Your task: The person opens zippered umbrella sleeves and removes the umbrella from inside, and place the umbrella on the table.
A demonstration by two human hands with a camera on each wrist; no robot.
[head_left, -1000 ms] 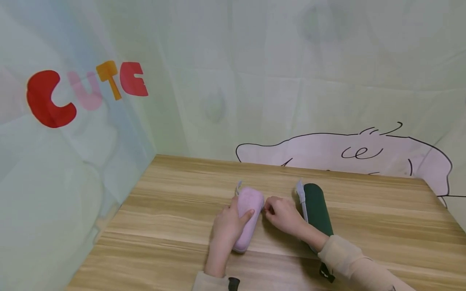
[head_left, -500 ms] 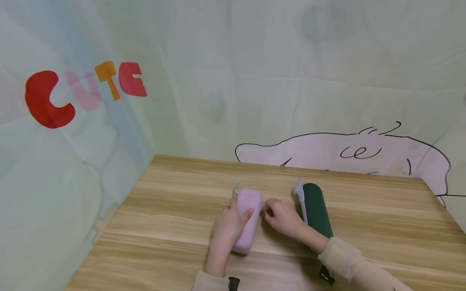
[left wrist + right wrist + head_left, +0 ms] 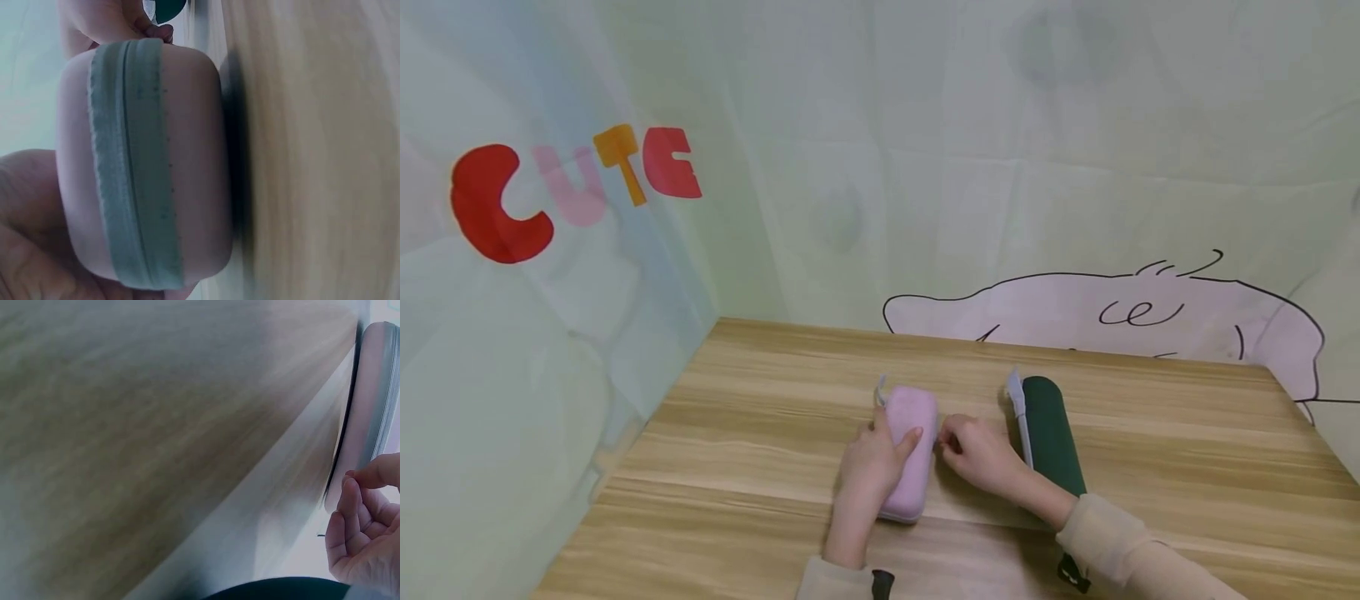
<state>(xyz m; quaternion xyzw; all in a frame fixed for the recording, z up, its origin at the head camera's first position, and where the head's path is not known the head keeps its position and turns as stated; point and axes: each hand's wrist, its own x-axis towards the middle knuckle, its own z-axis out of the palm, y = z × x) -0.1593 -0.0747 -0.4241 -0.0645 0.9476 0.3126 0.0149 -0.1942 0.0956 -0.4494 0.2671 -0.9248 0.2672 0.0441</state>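
A pink zippered case [image 3: 913, 415] lies lengthwise on the wooden table. My left hand [image 3: 867, 468] grips its left side, with the thumb across the top. In the left wrist view a grey-green zipper band [image 3: 147, 169] runs around the case's end and looks closed there. My right hand [image 3: 979, 454] is at the case's right side, its thumb and forefinger pinching at the zipper edge. The right wrist view shows those fingertips [image 3: 352, 475] meeting beside the band; the zipper pull between them is mostly hidden. A pale tab [image 3: 881, 388] sticks out at the case's far left corner.
Right of my right hand lies a dark green rounded case [image 3: 1052, 433] with a pale strip down its left side. A black strap [image 3: 1072, 573] shows at its near end, and my right forearm crosses over it. Printed cloth [image 3: 820, 167] hangs behind the table [image 3: 760, 433].
The pink case has turned slightly, its far end swinging left. My right hand has slid a little toward me and left along its side. The left hand keeps its grip.
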